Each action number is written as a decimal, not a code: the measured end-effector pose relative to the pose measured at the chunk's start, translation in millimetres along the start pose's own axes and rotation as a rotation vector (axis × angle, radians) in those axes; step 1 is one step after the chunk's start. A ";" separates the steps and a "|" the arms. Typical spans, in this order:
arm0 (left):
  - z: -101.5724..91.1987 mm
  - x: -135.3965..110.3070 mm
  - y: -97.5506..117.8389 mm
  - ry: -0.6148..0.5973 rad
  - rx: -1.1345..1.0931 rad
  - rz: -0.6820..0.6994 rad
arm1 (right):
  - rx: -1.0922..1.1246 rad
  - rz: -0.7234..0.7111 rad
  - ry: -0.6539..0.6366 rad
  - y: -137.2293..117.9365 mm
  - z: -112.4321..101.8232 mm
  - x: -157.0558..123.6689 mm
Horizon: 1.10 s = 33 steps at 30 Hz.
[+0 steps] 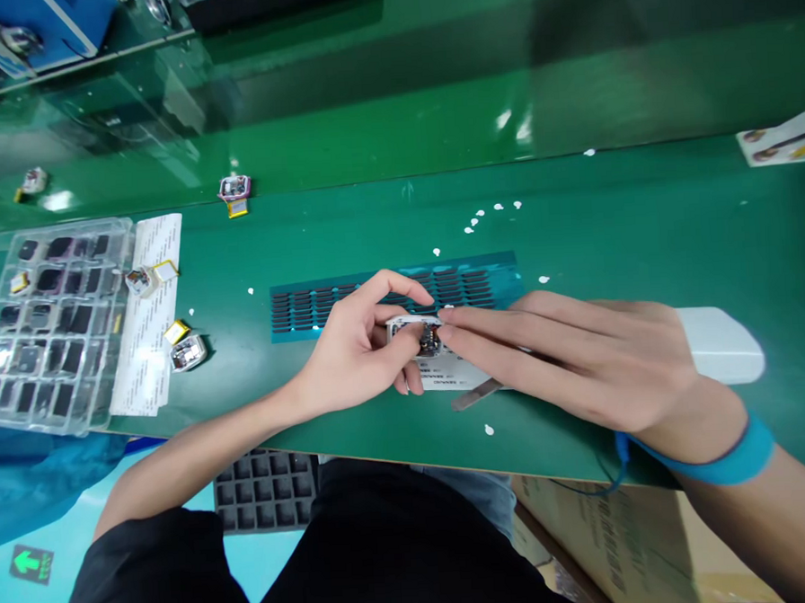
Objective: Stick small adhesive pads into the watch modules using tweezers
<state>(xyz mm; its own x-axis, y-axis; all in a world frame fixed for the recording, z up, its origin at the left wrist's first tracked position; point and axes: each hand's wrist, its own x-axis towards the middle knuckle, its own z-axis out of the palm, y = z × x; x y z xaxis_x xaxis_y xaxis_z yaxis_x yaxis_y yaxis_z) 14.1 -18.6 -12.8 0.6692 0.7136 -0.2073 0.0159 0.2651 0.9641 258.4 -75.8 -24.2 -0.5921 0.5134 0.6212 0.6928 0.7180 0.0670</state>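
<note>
My left hand pinches a small square white device with an open, dark inside, holding it just above the green table. The fingers of my right hand lie stretched out and press their tips onto the same device from the right. A blue strap circles my right wrist. Under the device lies a white label sheet, and a metal tweezer tip pokes out beneath my right fingers. A blue sheet of black foam strips lies just behind.
A clear tray of dark parts sits at the left, beside a white paper strip. Small square units with yellow batteries lie about. A white object rests at the right. A black grid tray is below the table edge.
</note>
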 end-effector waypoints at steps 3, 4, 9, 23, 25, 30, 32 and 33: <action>0.3 -0.1 0.9 0.000 -0.001 -0.009 | -0.012 -0.028 -0.010 -0.2 -0.1 -4.6; 0.5 -0.2 1.2 -0.001 0.002 -0.009 | -0.011 -0.020 -0.006 -0.1 -1.0 -4.4; 2.1 -0.3 0.4 0.009 0.033 0.018 | -0.033 -0.015 -0.061 -0.6 -9.4 10.3; 4.2 -1.5 -11.8 0.060 0.159 0.095 | -0.050 -0.016 -0.093 -11.2 -1.9 15.3; 5.2 -2.2 -13.7 0.054 0.180 0.106 | -0.028 -0.025 -0.092 -13.6 0.5 15.4; 7.3 -4.9 -13.4 0.090 0.364 0.234 | 0.012 0.063 -0.099 -20.4 4.5 15.0; 8.4 -5.9 -13.1 0.109 0.441 0.295 | 0.035 0.095 -0.100 -22.1 4.8 14.0; 9.0 -6.2 -13.3 0.116 0.456 0.321 | 0.056 0.112 -0.103 -22.5 4.9 13.5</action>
<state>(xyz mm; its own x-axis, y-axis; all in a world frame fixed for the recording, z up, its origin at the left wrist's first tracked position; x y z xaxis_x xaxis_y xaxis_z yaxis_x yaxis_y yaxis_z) 16.4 -32.3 -22.8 0.6079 0.7855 0.1160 0.1616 -0.2655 0.9505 232.8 -82.7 -21.1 -0.5535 0.6351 0.5388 0.7346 0.6771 -0.0436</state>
